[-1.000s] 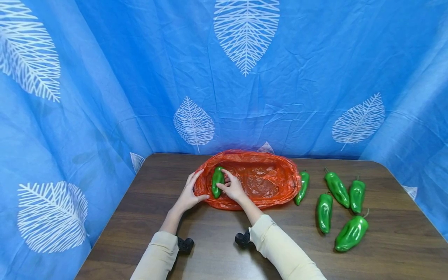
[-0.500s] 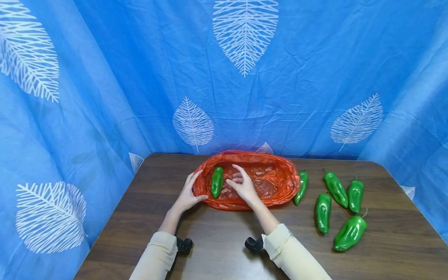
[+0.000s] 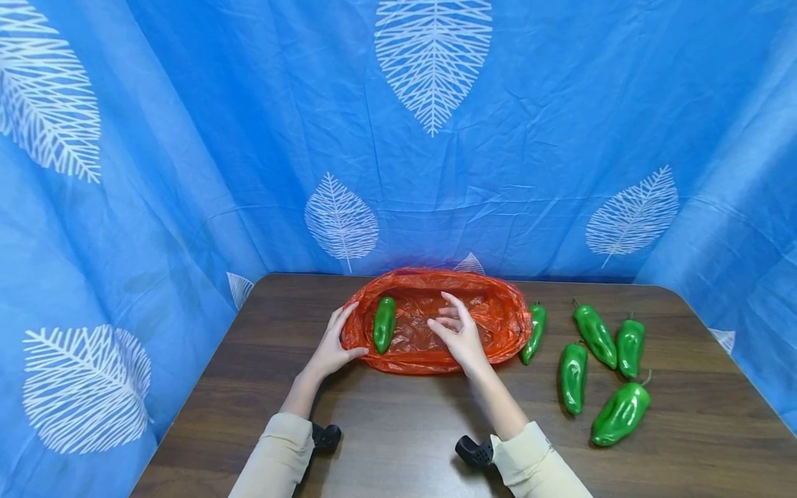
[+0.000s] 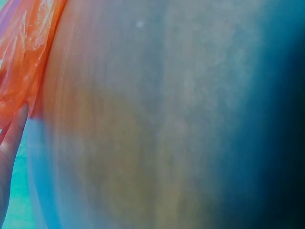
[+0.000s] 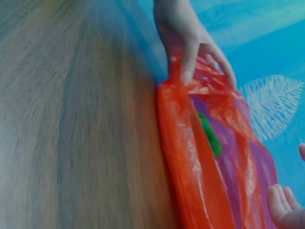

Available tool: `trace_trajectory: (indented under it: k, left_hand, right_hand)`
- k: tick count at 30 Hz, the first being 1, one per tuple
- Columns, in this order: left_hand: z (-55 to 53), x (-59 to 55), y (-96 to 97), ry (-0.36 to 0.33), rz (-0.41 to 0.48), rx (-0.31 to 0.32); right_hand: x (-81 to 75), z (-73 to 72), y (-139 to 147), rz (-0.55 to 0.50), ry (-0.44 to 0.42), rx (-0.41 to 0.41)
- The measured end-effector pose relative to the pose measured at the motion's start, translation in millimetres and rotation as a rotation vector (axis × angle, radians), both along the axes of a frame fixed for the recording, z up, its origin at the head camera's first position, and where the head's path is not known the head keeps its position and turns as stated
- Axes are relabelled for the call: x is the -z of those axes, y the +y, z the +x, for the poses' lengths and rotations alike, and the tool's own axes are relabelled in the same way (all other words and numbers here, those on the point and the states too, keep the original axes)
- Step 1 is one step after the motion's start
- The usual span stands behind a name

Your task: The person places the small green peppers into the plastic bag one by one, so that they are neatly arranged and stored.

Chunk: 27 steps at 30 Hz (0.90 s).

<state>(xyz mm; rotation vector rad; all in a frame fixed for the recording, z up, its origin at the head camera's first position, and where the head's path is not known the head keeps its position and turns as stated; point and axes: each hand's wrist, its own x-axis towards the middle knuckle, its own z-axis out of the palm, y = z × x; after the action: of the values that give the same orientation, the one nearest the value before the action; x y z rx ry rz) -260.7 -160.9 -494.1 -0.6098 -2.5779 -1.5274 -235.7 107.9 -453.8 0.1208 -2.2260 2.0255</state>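
A thin red plastic bag (image 3: 405,362) is spread into an oval with its mouth facing up on the table. Inside, at its left end, lies a glossy green pepper (image 3: 385,325). My left hand (image 3: 328,350) grips that end of the bag, thumb at the front and fingers round the back; the right wrist view shows this grip on the bag (image 5: 190,157) from the side. Over the middle of the bag is my right hand (image 3: 463,337), fingers apart and loosely bent, holding nothing. In the left wrist view only a finger against the red plastic (image 4: 28,57) shows.
One green pepper (image 3: 535,335) lies close by the bag's right end. Several more, among them a pepper (image 3: 596,336) at the back and a pepper (image 3: 621,415) nearer the front, lie on the right of the wooden table (image 3: 386,429). A blue curtain (image 3: 529,138) hangs behind.
My right hand has let go of the pepper at the bag's left end and moved right, away from it. The left hand has kept its hold on the bag.
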Motion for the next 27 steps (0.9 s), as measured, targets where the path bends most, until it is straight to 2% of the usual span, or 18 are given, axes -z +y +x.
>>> trace_trajectory:
  k: [13,27]
  left_hand:
    - [-0.2,-1.0,0.0,-0.018,-0.015,-0.008]
    - [-0.6,0.0,-0.9,-0.006,0.001,0.002]
  right_hand:
    - [-8.9,25.8,41.7,-0.076,-0.040,0.070]
    - [-19.4,58.7,86.2,-0.083,0.005,0.145]
